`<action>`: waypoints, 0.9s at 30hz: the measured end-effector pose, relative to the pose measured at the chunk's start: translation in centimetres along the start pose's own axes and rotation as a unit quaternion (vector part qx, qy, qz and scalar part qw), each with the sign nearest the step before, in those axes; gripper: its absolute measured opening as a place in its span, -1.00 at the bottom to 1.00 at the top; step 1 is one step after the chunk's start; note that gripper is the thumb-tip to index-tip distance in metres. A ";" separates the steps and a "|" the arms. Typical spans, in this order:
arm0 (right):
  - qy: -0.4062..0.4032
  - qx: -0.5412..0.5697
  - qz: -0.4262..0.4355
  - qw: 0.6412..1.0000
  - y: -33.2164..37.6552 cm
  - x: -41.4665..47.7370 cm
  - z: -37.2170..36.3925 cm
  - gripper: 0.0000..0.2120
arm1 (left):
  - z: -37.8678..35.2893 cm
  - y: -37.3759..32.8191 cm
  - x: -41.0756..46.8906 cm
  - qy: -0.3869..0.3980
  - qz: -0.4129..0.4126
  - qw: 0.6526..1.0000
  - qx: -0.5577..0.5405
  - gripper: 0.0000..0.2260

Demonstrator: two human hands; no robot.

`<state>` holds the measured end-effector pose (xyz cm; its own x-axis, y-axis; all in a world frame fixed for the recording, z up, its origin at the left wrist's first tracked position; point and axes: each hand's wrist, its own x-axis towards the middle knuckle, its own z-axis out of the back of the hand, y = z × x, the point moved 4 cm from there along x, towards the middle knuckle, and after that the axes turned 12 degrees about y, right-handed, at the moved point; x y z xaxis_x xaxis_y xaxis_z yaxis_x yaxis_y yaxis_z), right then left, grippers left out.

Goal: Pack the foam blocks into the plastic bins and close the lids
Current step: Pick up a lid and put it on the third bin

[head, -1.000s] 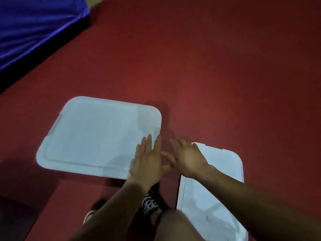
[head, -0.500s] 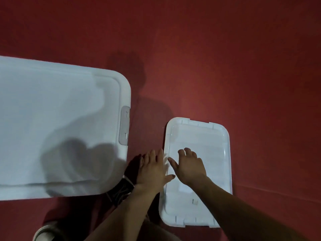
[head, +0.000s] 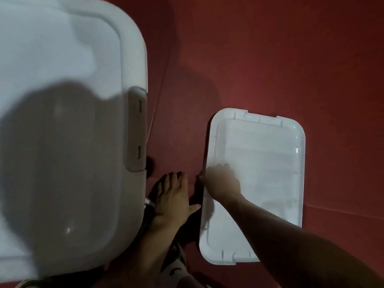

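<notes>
A large white lidded bin (head: 62,132) fills the left. A smaller translucent lid (head: 259,183) lies flat to its right, well apart.

Bare forearms (head: 291,235); dark laced shoe (head: 148,206)

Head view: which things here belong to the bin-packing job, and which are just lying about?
Belongs to the job:
large bin lid, closed
small bin lid
right hand, on the small lid's left edge
left hand, between the bins

Just there:
red floor
shoe, partly hidden

No foam blocks visible.
</notes>
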<state>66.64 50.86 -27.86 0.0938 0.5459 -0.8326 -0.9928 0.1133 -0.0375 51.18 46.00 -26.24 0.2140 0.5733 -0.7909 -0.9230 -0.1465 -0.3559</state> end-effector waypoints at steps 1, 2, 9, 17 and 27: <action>-0.007 0.007 -0.001 1.000 0.4 0.2 -0.3 -0.54 | -0.1 0.2 0.0 0.003 -0.002 1.000 0.001 -0.08; -0.017 0.016 -0.005 1.000 0.8 0.3 -0.5 -0.59 | -0.2 0.4 0.0 0.007 -0.004 1.000 0.000 -0.08; -0.036 0.048 -0.032 0.998 1.5 -1.4 0.6 -0.72 | 1.7 -0.4 -2.2 -0.026 -0.028 0.999 -0.018 -0.08; -0.098 0.104 -0.073 0.987 -3.4 -11.0 9.0 -0.71 | 10.1 -7.4 -10.1 -0.093 -0.102 0.990 0.034 -0.11; -0.171 0.191 0.034 0.966 -12.1 -27.7 20.1 -0.72 | 22.1 -14.6 -26.2 -0.259 -0.123 0.949 0.128 -0.13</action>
<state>77.51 51.01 6.80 0.1133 0.7982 -0.5917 -0.9038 0.3301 0.2722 52.01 50.93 10.74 0.3080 0.8944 -0.3243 -0.9272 0.2058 -0.3129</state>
